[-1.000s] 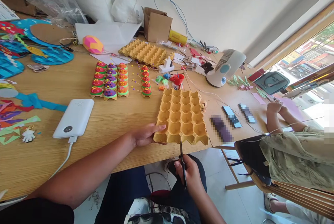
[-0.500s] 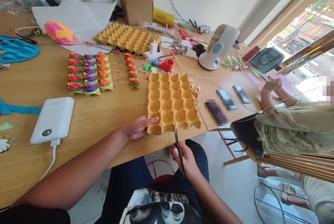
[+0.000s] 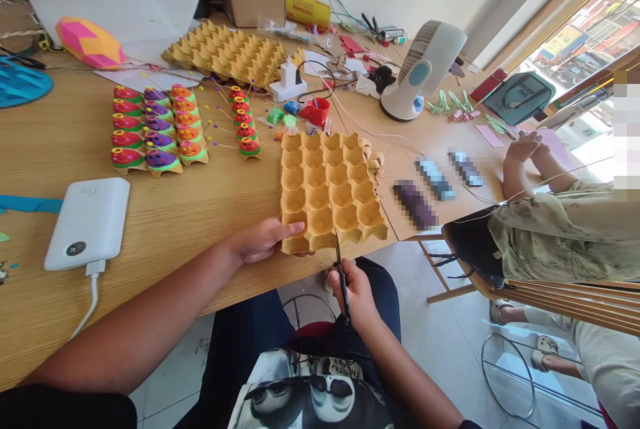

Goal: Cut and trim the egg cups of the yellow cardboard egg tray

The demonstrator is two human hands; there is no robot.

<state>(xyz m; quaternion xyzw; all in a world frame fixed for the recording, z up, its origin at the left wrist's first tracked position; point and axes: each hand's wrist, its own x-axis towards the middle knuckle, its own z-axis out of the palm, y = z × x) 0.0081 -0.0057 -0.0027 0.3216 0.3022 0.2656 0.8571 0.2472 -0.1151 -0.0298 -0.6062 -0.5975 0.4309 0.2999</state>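
A yellow-brown egg tray (image 3: 327, 189) of moulded pulp is held at the table's front edge. My left hand (image 3: 265, 240) grips its near left corner, thumb on top and fingers beneath. My right hand (image 3: 354, 292) is closed around black scissors (image 3: 343, 279), whose blades point away from me and meet the tray's near edge between two columns of cups. Part of the blades is hidden by the tray. Beyond its right edge lie cut-off tray scraps (image 3: 373, 161).
Painted egg-cup strips (image 3: 160, 129) with pins stand at the left, near a white power bank (image 3: 87, 222). Behind are another egg tray (image 3: 225, 56), a power adapter (image 3: 289, 79), a red cup (image 3: 319, 111) and a white fan (image 3: 420, 72). Another person's hands (image 3: 524, 147) are at the right.
The scissors' blades have moved slightly up the tray's near edge, and my right hand has risen a little with them. My left hand keeps its grip. The view has shifted slightly.
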